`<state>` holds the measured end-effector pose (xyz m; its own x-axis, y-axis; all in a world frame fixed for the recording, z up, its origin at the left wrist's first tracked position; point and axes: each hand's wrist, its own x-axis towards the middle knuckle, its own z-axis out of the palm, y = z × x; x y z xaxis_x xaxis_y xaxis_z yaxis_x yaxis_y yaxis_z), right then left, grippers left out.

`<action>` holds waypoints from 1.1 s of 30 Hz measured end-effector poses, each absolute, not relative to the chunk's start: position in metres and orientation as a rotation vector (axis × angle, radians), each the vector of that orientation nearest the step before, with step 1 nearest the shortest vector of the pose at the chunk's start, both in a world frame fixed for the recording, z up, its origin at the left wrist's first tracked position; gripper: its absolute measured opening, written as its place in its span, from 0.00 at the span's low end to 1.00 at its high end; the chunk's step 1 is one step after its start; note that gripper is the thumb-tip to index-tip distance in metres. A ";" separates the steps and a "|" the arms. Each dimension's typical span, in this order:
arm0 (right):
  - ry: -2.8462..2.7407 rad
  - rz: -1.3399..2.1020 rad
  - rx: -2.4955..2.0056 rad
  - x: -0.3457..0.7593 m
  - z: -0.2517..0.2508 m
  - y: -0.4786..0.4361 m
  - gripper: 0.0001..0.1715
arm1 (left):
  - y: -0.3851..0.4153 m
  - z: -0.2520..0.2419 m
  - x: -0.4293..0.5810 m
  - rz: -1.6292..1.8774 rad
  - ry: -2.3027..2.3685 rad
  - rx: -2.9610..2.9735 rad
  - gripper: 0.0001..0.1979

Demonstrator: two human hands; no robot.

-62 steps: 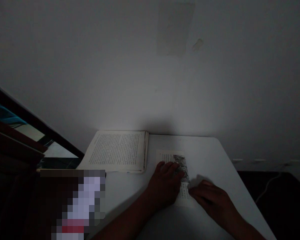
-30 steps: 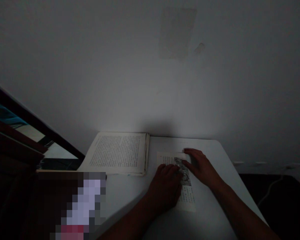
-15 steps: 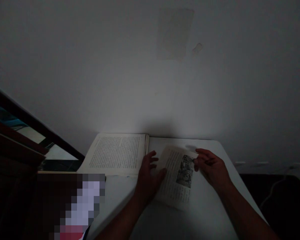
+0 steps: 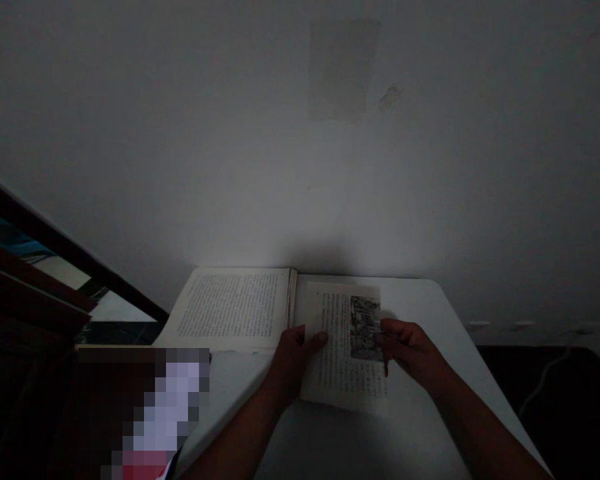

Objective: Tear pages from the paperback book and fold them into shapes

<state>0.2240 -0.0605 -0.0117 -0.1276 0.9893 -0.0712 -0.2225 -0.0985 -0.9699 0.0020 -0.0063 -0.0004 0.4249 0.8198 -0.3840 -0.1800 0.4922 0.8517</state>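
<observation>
A loose printed page [image 4: 343, 350] with a dark picture on it is held up a little above the white table [image 4: 430, 313]. My left hand [image 4: 293, 357] grips its left edge, thumb on top. My right hand [image 4: 410, 350] pinches its right edge beside the picture. An open book [image 4: 233, 307] with dense text lies flat just left of the page, near the wall.
The white wall [image 4: 300, 147] rises right behind the table. A dark wooden frame [image 4: 55, 247] slants at the left. A blurred-out patch [image 4: 145, 413] covers the lower left. A cable [image 4: 540, 380] runs on the dark floor to the right.
The page lay folded under both hands on the table. It was lifted and opened out, and both hands now hold it by its side edges, closer to the book.
</observation>
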 end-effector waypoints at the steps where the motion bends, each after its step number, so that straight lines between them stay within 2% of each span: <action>1: -1.083 1.462 -1.045 0.224 -0.010 -0.061 0.14 | -0.006 0.000 0.001 0.704 0.886 0.799 0.14; 11: -1.122 1.594 -1.017 0.226 -0.007 -0.064 0.16 | -0.005 -0.001 -0.003 0.576 0.687 0.675 0.13; 18: -0.944 1.579 -1.055 0.228 -0.008 -0.064 0.07 | -0.006 -0.002 -0.003 0.506 0.604 0.631 0.14; 22: -0.822 1.569 -1.108 0.227 -0.002 -0.066 0.11 | -0.007 0.008 -0.002 0.442 0.568 0.680 0.18; 28: -0.808 1.474 -1.190 0.225 0.008 -0.068 0.05 | -0.006 0.011 -0.002 0.422 0.624 0.741 0.12; 33: -0.834 1.458 -1.244 0.224 0.013 -0.068 0.06 | -0.007 0.007 -0.003 0.451 0.588 0.725 0.12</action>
